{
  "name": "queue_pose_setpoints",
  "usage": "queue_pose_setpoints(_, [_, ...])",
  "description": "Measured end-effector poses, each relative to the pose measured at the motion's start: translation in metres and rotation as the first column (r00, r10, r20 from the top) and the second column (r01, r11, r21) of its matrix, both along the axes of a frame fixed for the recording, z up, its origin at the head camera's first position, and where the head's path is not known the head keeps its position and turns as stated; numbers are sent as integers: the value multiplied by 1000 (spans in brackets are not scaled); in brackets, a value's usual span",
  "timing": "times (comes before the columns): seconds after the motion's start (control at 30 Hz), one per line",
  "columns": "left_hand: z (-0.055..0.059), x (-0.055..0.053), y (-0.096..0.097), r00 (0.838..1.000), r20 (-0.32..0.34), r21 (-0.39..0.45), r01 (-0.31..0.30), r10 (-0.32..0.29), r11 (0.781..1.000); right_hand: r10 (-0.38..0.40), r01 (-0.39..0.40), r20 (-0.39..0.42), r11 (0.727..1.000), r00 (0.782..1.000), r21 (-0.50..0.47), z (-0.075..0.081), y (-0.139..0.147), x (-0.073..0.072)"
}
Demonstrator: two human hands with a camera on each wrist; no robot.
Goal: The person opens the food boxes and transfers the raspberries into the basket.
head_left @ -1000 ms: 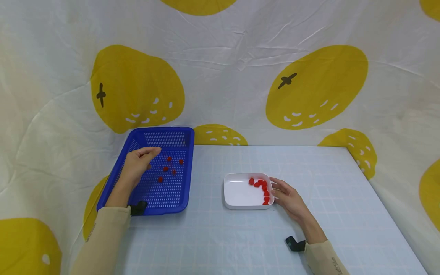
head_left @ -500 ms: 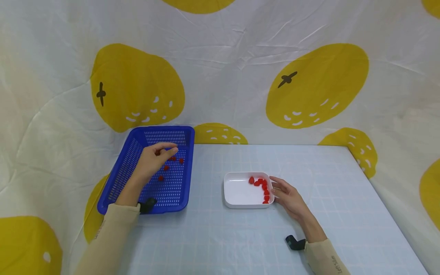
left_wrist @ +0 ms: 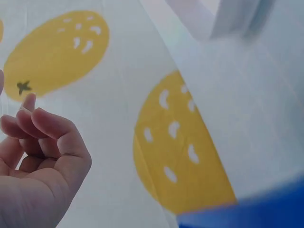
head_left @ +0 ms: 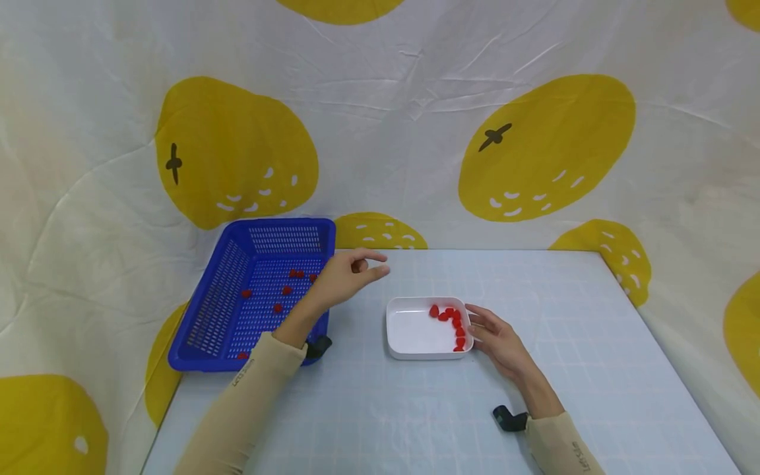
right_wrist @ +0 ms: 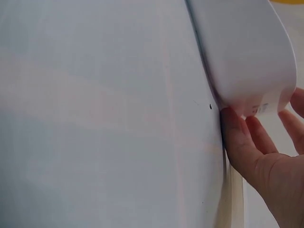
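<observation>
My left hand [head_left: 349, 277] hovers past the blue basket's right rim, thumb and forefinger apart with nothing visible between them. In the left wrist view its other fingers [left_wrist: 52, 133] curl loosely. A white tray [head_left: 415, 333] lies mid-table, with several small red berry-like pieces [head_left: 459, 332] along its far right corner and right side. My right hand [head_left: 501, 346] holds the tray's right end. In the right wrist view, its fingertips [right_wrist: 259, 130] meet the outside of the end wall [right_wrist: 256, 95], one tip up at the rim.
The blue perforated basket [head_left: 196, 361] stands at the left with several red pieces [head_left: 278, 308] scattered on its floor. A curtain [head_left: 392, 165] printed with yellow fruit rises behind the table's back edge. Pale checked cloth [head_left: 386, 422] covers the tabletop. Black wrist devices [head_left: 509, 419] show at both cuffs.
My left hand has moved right from over the basket to beyond its rim, its pinched thumb and finger parting. More red pieces show in the basket. Right hand and tray stay put.
</observation>
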State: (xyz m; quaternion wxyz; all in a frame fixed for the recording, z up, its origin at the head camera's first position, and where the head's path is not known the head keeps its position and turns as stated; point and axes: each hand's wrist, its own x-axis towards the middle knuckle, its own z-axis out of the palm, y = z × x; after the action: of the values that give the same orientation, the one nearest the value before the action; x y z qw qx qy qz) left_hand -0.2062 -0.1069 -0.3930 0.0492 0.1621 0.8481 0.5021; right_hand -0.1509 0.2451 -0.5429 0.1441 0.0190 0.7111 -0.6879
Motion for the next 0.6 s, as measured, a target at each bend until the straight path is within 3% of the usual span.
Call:
queue_pose_setpoints(0.2, [-7, 1, 43, 997, 24, 11, 71, -71, 997, -6, 6, -10, 1000, 1000, -7, -1, 2, -1])
queue_pose_setpoints(0.3, [-16, 2, 63, 995, 40, 15, 92, -92, 996, -8, 8, -4, 1000, 1000, 3, -2, 2, -1])
queue_pose_setpoints(0.43, [-38, 3, 86, 992, 72, 25, 103, -105, 994, -12, 12, -1, 1000, 1000, 14, -3, 2, -2])
queue_pose_setpoints(0.6, [-71, 6, 107, 979, 158, 23, 129, -131, 991, 8, -7, -26, 1000, 1000, 12, -4, 3, -3])
